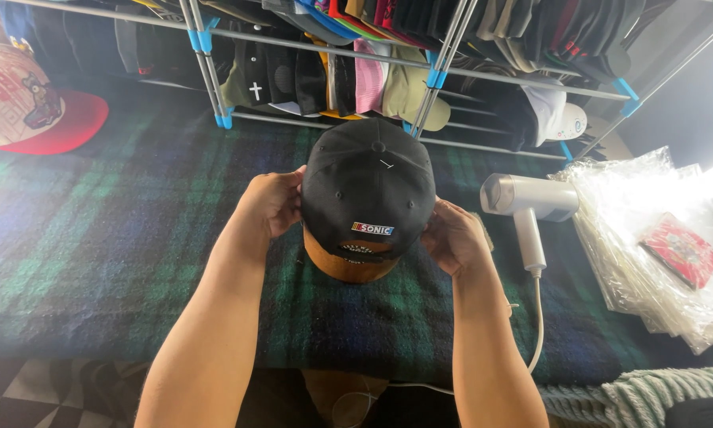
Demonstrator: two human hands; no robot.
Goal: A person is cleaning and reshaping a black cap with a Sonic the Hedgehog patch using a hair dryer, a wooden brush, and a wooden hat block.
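Observation:
A black cap (368,178) with a small colourful patch at its back sits on a brown rounded form (348,265) at the middle of a dark green plaid blanket (95,238). My left hand (273,202) grips the cap's left side. My right hand (452,236) grips its right side. Both forearms reach up from the bottom of the view.
A white handheld steamer (529,202) with a cord lies just right of the cap. A stack of clear plastic bags (658,246) with a red item fills the far right. A metal rack (436,75) full of caps stands behind. A red-brimmed cap (31,103) lies at the far left.

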